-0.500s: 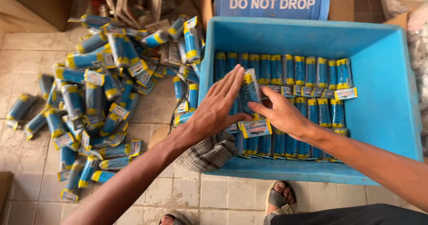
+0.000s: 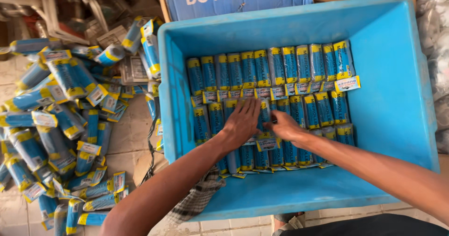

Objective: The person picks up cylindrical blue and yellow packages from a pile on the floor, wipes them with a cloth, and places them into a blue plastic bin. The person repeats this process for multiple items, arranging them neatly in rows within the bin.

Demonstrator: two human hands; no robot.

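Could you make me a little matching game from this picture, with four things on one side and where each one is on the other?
Things:
1. left hand
2. right hand
3. loose pile of packets
4. checked cloth

Places:
A. on the tiled floor, left of the blue crate
B. draped over the crate's near rim
C. flat on the packed rows, fingers spread
D. on the packed packets, right of the other hand

Pairs: 1-C, 2-D, 3-A, 4-B

the blue crate point(image 2: 397, 124) looks like smooth, faintly scuffed matt plastic. the blue-and-yellow packets point(image 2: 290, 67) are glossy plastic film. the checked cloth point(image 2: 196, 198) is woven fabric, over dull floor tiles point(image 2: 126, 142).
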